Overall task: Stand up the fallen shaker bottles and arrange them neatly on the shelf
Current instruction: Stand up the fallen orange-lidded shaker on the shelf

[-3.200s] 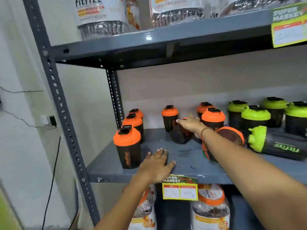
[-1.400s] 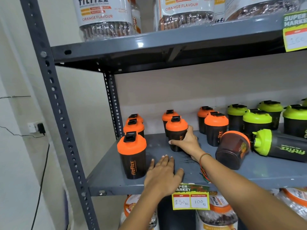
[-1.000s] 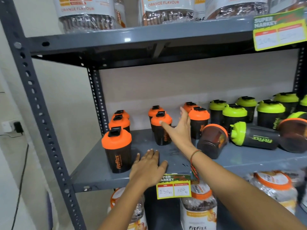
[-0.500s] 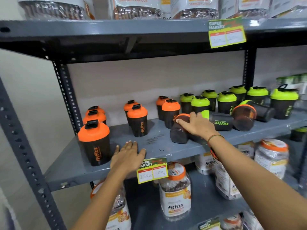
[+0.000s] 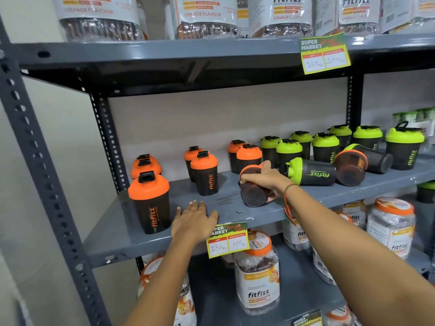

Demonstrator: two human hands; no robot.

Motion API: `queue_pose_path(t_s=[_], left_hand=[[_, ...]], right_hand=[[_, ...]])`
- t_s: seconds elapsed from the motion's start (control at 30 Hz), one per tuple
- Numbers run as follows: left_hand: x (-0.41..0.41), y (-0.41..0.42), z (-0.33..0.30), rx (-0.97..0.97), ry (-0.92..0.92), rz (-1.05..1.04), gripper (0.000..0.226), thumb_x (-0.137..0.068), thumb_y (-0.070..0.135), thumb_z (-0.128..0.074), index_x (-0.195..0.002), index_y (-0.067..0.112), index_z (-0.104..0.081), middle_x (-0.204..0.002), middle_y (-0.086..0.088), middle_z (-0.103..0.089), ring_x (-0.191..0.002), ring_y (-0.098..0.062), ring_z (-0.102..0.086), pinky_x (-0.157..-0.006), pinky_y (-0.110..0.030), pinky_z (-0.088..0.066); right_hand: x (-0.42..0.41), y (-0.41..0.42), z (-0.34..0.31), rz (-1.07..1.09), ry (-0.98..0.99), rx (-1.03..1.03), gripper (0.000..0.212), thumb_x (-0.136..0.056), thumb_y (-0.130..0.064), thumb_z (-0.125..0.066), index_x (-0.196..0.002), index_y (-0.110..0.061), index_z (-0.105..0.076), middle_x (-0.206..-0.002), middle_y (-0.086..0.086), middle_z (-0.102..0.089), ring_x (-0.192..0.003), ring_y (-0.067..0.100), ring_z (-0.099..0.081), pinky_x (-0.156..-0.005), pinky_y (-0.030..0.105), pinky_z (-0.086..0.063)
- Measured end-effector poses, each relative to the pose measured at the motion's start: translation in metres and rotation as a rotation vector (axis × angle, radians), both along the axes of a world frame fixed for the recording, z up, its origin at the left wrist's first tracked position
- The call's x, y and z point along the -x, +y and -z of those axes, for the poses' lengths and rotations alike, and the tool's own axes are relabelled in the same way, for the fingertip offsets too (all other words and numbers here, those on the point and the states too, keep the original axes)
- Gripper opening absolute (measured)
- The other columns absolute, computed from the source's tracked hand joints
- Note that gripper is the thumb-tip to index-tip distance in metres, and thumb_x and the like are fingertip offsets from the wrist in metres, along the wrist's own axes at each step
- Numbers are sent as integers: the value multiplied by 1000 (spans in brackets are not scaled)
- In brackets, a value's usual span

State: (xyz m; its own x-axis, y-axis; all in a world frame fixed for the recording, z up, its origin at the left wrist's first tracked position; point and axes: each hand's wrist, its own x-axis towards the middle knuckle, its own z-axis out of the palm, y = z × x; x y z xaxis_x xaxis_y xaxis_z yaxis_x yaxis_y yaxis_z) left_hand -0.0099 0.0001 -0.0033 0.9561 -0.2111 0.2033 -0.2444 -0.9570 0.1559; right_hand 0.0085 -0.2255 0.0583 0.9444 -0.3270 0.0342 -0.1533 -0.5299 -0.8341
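Observation:
On the grey middle shelf (image 5: 230,208), my right hand (image 5: 264,178) grips a fallen orange-lidded shaker bottle (image 5: 253,192) that lies with its dark base towards me. My left hand (image 5: 195,222) rests flat on the shelf's front edge, fingers spread, holding nothing. A green-lidded shaker (image 5: 310,171) lies on its side just right of my right hand. Another orange-lidded shaker (image 5: 360,163) lies further right. Several orange-lidded shakers stand upright at the left, the nearest (image 5: 149,201) beside my left hand. Several green-lidded shakers (image 5: 326,147) stand at the back right.
A price tag (image 5: 227,240) hangs from the shelf edge by my left hand. Large Fitfizz jars (image 5: 257,271) fill the shelf below, and more jars (image 5: 204,17) stand on the shelf above. A perforated steel upright (image 5: 44,175) rises at the left.
My right hand stood one orange-lidded shaker upright, let it go, then moved right and took hold of the fallen orange-lidded shaker. My left hand stayed on the shelf edge.

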Motion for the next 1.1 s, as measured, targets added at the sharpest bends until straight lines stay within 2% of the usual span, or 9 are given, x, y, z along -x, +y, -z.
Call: queue_pose_path(t_s=[0.13,0.2,0.33,0.57,0.73,0.87,0.97,1.03,1.1], left_hand=[[2,0,-1,15,2,0,70,-92,53,-20,-151,16,-24,-161,-7,-20,-148,-21,-16,-121,-47,-4],[2,0,-1,15,3,-2,70,-92,53,-20,-151,16,-24,-160,-6,-20,-148,-21,-17,-121,-47,-4],[2,1,-3,2,17,-9,73,-90,55,-22,-150,15,-24,-161,-7,-20,-148,-21,-18,-122,-46,-5],[8,7,-4,-19,30,23,70,-93,48,-23,-151,9,-20,-161,-9,-17,-148,-21,-16,-121,-39,-8],[10,9,0,-15,-8,18,62,-96,35,-19,-150,5,-21,-160,-12,-20,-147,-21,-20,-121,-38,-12],[9,10,1,6,-15,25,61,-96,35,-19,-150,7,-24,-159,-10,-23,-147,-19,-22,-120,-38,-13],[6,11,0,33,3,33,60,-95,34,-20,-149,8,-26,-160,-8,-22,-147,-18,-20,-120,-38,-11],[2,12,0,28,26,40,58,-96,32,-20,-149,8,-25,-161,-8,-19,-148,-18,-18,-120,-39,-9],[0,11,0,8,40,51,57,-97,30,-20,-149,7,-24,-161,-9,-18,-148,-19,-16,-120,-41,-9]], right_hand=[[2,13,-2,58,-236,180,99,-59,-63,-72,-137,-25,-25,-133,12,-38,-117,41,-53,-90,48,-51],[7,29,1,97,-454,232,96,-56,-61,-73,-132,-28,-24,-133,8,-35,-111,42,-57,-89,49,-49],[14,62,19,128,-733,412,94,-59,-62,-72,-132,-27,-25,-133,3,-32,-95,43,-61,-69,47,-51],[17,84,49,70,-795,523,92,-64,-53,-80,-135,-21,-30,-139,5,-32,-90,35,-64,-57,32,-44],[23,92,59,83,-813,543,95,-61,-57,-80,-132,-17,-31,-140,7,-31,-92,34,-63,-57,34,-46],[27,92,60,86,-774,509,100,-59,-62,-79,-132,-17,-28,-141,6,-28,-98,37,-62,-63,41,-51],[35,80,59,77,-778,451,105,-61,-79,-67,-137,-21,-24,-145,4,-25,-107,36,-60,-73,45,-54],[41,63,53,91,-815,354,97,-69,-83,-56,-139,-23,-24,-145,1,-26,-110,31,-58,-78,47,-54],[44,36,39,108,-890,292,78,-81,-71,-55,-136,-21,-31,-137,1,-35,-109,24,-55,-82,45,-52]])
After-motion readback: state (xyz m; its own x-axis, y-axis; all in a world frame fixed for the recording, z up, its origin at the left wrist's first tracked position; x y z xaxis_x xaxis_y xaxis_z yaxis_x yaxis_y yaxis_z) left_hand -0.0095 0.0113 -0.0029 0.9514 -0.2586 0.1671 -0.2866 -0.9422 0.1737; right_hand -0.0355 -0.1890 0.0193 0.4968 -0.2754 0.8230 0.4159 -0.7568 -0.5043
